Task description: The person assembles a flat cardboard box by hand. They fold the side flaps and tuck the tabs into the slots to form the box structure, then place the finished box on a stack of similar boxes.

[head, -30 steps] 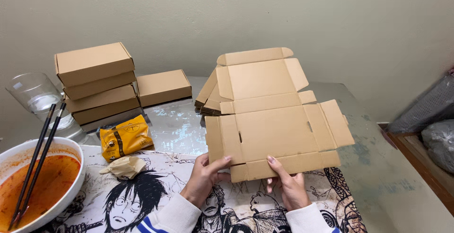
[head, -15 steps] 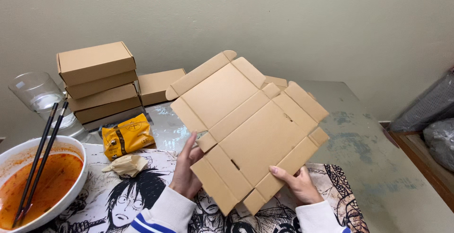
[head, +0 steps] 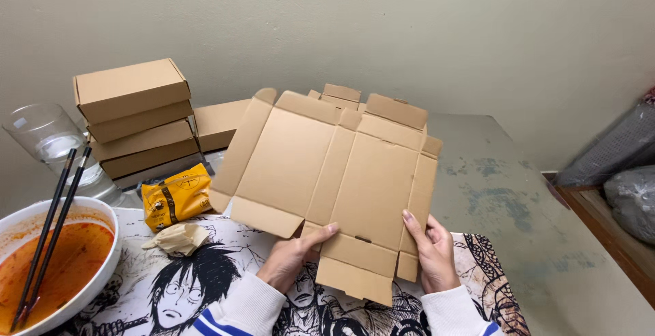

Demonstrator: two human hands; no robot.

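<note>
I hold a flat, unfolded brown cardboard box blank [head: 327,172] up in front of me, turned sideways with its flaps spread. My left hand [head: 292,257] grips its lower edge from beneath, thumb on the front face. My right hand [head: 431,253] holds the lower right edge, fingers along the side flap. More flat blanks [head: 341,93] peek out behind its top edge. Both sleeves are white, the left one with blue stripes.
A stack of folded cardboard boxes [head: 136,114] stands at the back left, another box [head: 217,123] beside it. A yellow snack packet [head: 176,196], crumpled tissue [head: 176,238], glass [head: 48,141], and bowl of red soup [head: 51,261] with black chopsticks [head: 51,223] sit left. A printed comic mat [head: 177,288] covers the table.
The cardboard blank was lifted off the table and rotated in my hands, from lying flat to tilted, then to sideways and upright. Both hands shifted along its lower edge.
</note>
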